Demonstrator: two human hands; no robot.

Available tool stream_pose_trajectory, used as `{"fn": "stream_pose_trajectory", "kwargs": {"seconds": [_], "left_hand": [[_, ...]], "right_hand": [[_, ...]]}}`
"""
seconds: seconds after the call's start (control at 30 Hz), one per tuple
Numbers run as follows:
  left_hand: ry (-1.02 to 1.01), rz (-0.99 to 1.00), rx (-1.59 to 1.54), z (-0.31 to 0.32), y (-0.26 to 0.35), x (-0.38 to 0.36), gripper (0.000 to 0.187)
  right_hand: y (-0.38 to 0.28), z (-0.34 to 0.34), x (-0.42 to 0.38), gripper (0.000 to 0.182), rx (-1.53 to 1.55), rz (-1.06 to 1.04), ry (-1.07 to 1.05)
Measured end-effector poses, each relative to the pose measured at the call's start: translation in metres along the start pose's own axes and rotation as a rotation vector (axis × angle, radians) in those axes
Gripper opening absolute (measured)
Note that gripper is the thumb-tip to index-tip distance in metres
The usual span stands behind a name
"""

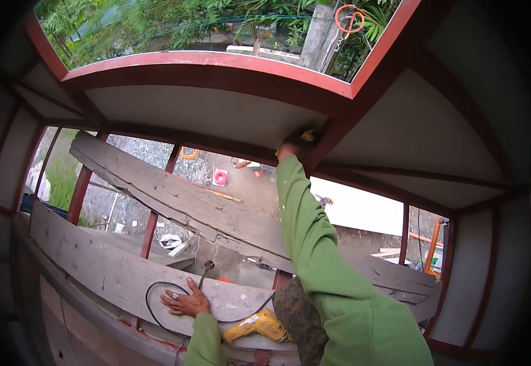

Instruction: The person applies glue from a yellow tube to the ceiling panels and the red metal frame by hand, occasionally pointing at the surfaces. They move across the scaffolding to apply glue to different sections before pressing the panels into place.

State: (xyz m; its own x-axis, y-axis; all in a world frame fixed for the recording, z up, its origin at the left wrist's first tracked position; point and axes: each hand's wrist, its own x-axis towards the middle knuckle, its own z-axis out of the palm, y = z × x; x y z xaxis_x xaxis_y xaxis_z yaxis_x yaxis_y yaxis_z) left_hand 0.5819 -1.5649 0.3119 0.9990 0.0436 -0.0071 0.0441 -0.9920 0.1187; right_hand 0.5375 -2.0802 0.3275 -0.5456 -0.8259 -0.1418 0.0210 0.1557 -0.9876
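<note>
My left hand (pixel 188 301) lies flat with its fingers spread on the lower grey wooden plank (pixel 119 274), a ring on one finger. A black cable (pixel 150 305) loops around and under it. Just to its right, a yellow power drill (pixel 258 327) rests on the plank. My right hand (pixel 287 150) is stretched up to the red frame beside a pale wall panel (pixel 204 113). Something small and yellow (pixel 307 135) shows in shadow at that hand; its fingers are mostly hidden, and its hold cannot be made out.
A second weathered plank (pixel 180 198) slants across the opening beneath my right arm. Red metal bars (pixel 149 235) cross the opening. Below are a white sheet (pixel 363 204), a pink object (pixel 220 177) and wood scraps. Above is a red-framed opening (pixel 210 59) with greenery beyond.
</note>
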Motion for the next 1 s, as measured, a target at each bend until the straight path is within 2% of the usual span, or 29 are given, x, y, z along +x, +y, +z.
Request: {"fn": "stream_pose_trajectory", "kwargs": {"seconds": [0.13,0.23,0.3,0.33,0.4,0.43,0.47,0.5,0.53,0.57,0.6,1.0], "left_hand": [[0.014,-0.001,0.003,0.002,0.000,0.000,0.097],[0.008,0.000,-0.002,-0.001,0.002,0.000,0.097],[0.005,-0.004,-0.005,-0.002,0.001,0.000,0.097],[0.003,-0.005,-0.005,-0.002,0.002,0.000,0.097],[0.002,-0.007,-0.004,-0.002,0.001,0.000,0.097],[0.006,-0.002,-0.001,-0.002,0.001,0.000,0.097],[0.010,0.003,0.001,-0.001,0.001,0.000,0.097],[0.010,0.001,0.001,0.001,0.000,0.000,0.097],[0.017,0.005,0.001,0.002,0.000,0.001,0.097],[0.024,0.008,0.002,0.003,-0.001,0.001,0.097],[0.024,0.006,0.001,0.004,-0.001,0.001,0.097],[0.011,0.007,-0.002,0.000,-0.002,0.001,0.096]], "right_hand": [[0.012,0.006,0.005,0.055,0.051,-0.016,-0.006],[0.039,0.021,0.025,0.054,0.153,0.061,0.099],[0.104,0.040,0.067,0.055,-0.268,-0.352,0.061],[0.078,0.003,0.055,0.055,-0.268,-0.351,0.059],[0.006,-0.002,0.008,0.057,-0.029,-0.087,0.019],[0.076,0.000,0.053,0.057,-0.028,-0.086,0.018],[0.142,0.019,0.095,0.059,-0.421,-0.506,0.175],[0.197,0.068,0.131,0.062,-0.814,-0.924,0.334],[0.166,0.022,0.109,0.062,-0.813,-0.926,0.333],[0.117,0.010,0.078,0.058,-0.371,-0.561,0.277],[0.060,0.033,0.026,0.054,0.064,-0.188,0.210],[0.025,0.000,-0.001,0.044,-0.059,-0.125,-0.056]]}}
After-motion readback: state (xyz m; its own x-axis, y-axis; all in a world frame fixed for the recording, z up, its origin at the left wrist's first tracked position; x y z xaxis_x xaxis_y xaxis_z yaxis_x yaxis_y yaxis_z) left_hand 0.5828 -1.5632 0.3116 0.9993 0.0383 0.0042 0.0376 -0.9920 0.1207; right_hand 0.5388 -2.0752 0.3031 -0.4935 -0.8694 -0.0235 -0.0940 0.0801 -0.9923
